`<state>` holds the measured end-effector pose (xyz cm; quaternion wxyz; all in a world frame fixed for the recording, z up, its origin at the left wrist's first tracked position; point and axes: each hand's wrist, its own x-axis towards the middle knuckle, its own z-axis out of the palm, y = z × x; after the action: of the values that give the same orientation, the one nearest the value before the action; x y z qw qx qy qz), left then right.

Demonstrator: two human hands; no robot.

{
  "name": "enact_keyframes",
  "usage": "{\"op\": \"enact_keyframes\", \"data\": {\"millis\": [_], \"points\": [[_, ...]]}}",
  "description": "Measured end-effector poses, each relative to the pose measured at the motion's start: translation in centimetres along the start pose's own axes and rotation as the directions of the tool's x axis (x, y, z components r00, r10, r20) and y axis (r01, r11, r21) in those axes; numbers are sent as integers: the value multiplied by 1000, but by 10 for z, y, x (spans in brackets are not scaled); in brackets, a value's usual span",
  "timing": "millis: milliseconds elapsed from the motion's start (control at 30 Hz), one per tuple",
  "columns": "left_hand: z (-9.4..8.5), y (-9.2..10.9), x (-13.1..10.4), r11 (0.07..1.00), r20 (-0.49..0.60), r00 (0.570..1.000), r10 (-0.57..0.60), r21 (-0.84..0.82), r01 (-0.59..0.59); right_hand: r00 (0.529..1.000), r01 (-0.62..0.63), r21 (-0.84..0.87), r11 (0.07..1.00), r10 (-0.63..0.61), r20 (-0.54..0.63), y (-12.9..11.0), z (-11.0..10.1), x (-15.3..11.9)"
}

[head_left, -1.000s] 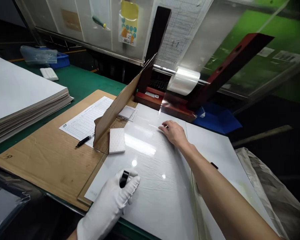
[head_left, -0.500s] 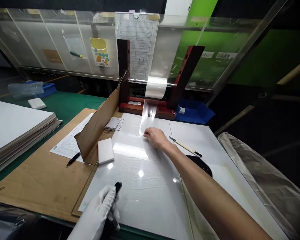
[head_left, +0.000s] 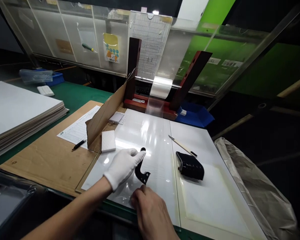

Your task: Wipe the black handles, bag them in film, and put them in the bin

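My left hand [head_left: 125, 165], in a white glove, pinches the upper end of a black hooked part [head_left: 140, 171] above the white work surface [head_left: 130, 125]. The part's lower end has small holes. Bare and closed, my right hand [head_left: 150, 206] is just below it at the near edge, its fingertips on clear film [head_left: 123, 196]. That film seems to stretch over the surface from a roll [head_left: 161, 87] on a rod between two dark red posts. Right of my hands lies a glossy black piece [head_left: 190, 166].
A knife with a pale handle [head_left: 182, 145] lies behind the black piece. A white block [head_left: 108, 141], an upright cardboard sheet [head_left: 107, 115] and a pen [head_left: 79, 144] are on the left. Farther left is a stack of white sheets [head_left: 22, 110]. A blue tray [head_left: 196, 115] sits behind.
My right hand has come from near the roll down to the near edge, and clear film now reaches across the surface. My left hand has moved forward and right with the black part.
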<state>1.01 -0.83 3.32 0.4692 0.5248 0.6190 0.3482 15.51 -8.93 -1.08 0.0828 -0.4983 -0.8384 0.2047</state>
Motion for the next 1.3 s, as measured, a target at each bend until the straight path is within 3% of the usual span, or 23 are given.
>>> {"op": "enact_keyframes", "data": {"millis": [133, 233, 300, 367, 433, 467, 500, 533, 633, 733, 900, 1067, 1133, 1300], "points": [[15, -22, 18, 999, 25, 1000, -19, 26, 18, 995, 55, 9, 998, -54, -86, -7, 13, -19], [10, -42, -1, 997, 44, 999, -2, 73, -2, 989, 70, 39, 997, -64, -132, -7, 13, -22], [0, -55, -22, 990, 110, 990, 88, 96, -99, 989, 61, 76, 995, -50, -140, -7, 7, -22], [-11, -66, -41, 934, 248, 923, 294, 130, -332, 990, 36, 126, 991, -19, -140, -8, -5, -20], [-18, -71, -53, 817, 370, 802, 468, 163, -552, 993, 18, 223, 975, 8, -117, -7, -21, -15], [-19, -72, -55, 766, 392, 758, 521, 177, -618, 996, 7, 291, 957, 21, -91, -5, -28, -12], [-20, -71, -56, 748, 384, 750, 539, 192, -636, 998, -19, 369, 929, 41, -52, -1, -36, -8], [-19, -70, -54, 756, 359, 767, 532, 205, -621, 997, -65, 448, 892, 73, 0, 3, -42, -4], [-15, -64, -40, 840, 220, 876, 429, 259, -476, 972, -233, 606, 761, 197, 128, 22, -54, 10], [-10, -59, -20, 870, 94, 933, 348, 339, -359, 955, -246, 660, 710, 296, 38, 43, -55, 29], [5, -53, 26, 767, 4, 915, 404, 544, -341, 863, -277, 539, 796, 453, -225, 68, -33, 59], [19, -54, 60, 607, -46, 899, 435, 752, -255, 781, -303, 385, 872, 458, -423, 81, -7, 71], [21, -54, 64, 579, -76, 896, 437, 787, -216, 775, -284, 345, 895, 426, -466, 84, -2, 72], [17, -58, 47, 582, -102, 880, 463, 784, -216, 832, -194, 303, 933, 321, -453, 81, -5, 54]]}}
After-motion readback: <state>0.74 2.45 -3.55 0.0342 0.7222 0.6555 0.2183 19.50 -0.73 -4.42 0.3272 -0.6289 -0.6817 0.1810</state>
